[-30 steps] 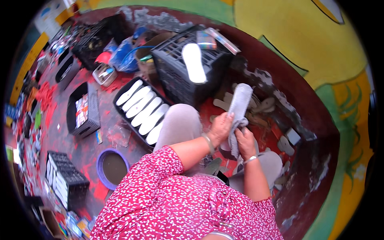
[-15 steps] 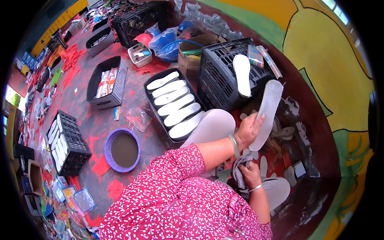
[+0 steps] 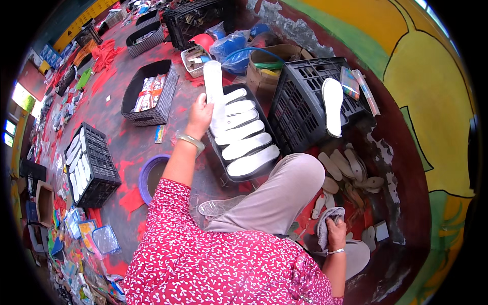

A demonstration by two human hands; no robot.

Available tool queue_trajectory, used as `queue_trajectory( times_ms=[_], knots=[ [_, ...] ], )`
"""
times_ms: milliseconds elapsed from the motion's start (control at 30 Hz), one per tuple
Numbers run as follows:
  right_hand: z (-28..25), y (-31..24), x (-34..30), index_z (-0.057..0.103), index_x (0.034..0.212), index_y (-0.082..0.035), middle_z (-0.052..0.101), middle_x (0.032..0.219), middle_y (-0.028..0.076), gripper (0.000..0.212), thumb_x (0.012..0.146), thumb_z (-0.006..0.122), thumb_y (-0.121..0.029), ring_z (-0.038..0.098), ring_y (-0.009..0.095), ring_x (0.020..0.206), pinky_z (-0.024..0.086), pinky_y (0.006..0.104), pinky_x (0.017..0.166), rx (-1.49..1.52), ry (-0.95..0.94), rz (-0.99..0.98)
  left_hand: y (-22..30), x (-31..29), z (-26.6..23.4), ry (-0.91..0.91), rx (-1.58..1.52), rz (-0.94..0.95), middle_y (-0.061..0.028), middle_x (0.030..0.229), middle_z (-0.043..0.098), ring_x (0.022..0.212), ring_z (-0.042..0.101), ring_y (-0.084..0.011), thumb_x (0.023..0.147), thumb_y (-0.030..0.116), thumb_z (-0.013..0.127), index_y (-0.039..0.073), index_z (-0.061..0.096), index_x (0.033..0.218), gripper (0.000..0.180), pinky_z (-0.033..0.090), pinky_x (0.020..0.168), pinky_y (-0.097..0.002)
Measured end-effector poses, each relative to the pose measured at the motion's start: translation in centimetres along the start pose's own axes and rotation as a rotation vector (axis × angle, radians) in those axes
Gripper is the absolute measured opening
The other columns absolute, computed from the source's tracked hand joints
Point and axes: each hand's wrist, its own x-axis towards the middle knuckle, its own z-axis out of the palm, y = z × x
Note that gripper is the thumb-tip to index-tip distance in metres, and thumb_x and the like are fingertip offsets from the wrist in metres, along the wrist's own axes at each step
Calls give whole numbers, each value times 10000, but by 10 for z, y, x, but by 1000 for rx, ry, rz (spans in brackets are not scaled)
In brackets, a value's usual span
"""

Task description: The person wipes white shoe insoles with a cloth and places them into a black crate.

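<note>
My left hand [image 3: 199, 118] is closed on the edge of a long white insole [image 3: 214, 87], which stands tilted over the left end of a dark bin [image 3: 209, 144]. Inside that bin lies a row of several white insoles [image 3: 247, 146], side by side. On the right, a bunched grey cloth [image 3: 323, 229] is gripped in my right hand [image 3: 336, 233], low beside my bent knee. Several pale soles [image 3: 346, 165] are piled on the floor beyond that hand. Another white insole [image 3: 333, 107] rests on top of an upturned black crate [image 3: 304, 94].
A purple basin [image 3: 144, 180] of murky water stands left of my legs. Farther left are a black crate [image 3: 104, 175] of insoles and a checked basket [image 3: 147, 118] with packets. A cardboard box [image 3: 256, 77] and blue bags sit at the back; a painted wall [image 3: 427, 86] bounds the right.
My left hand has carried the insole from the right, near the cloth, leftward to the bin. My right hand, still with the cloth, has shifted slightly right in the picture. The view has turned.
</note>
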Motion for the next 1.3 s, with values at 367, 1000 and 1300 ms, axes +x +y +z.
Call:
queue_trajectory(
  times_ms=[367, 1000, 1300],
  knots=[
    [-1, 38, 33, 598, 846, -14, 558, 722, -28, 53, 837, 552, -39, 505, 69, 593, 423, 223, 525, -63, -9, 109, -72, -15, 52, -24, 860, 171, -141, 738, 552, 732, 541, -320, 752, 137, 575, 106, 671, 844, 136, 467, 651, -413],
    [-13, 76, 49, 601, 796, -43, 575, 705, -16, 14, 810, 600, -39, 530, 96, 580, 446, 249, 516, -110, 65, 238, -177, -44, 131, -275, 1262, 67, -98, 896, 568, 886, 544, -234, 720, 90, 526, 40, 621, 842, 162, 483, 693, -355],
    [-9, 70, 50, 600, 808, -40, 580, 710, -7, 7, 803, 597, -36, 530, 98, 587, 442, 252, 520, -128, 76, 222, -167, -45, 130, -394, 1178, -153, -113, 950, 580, 922, 542, -260, 819, 204, 532, 24, 599, 930, 222, 473, 731, -380]
  ],
)
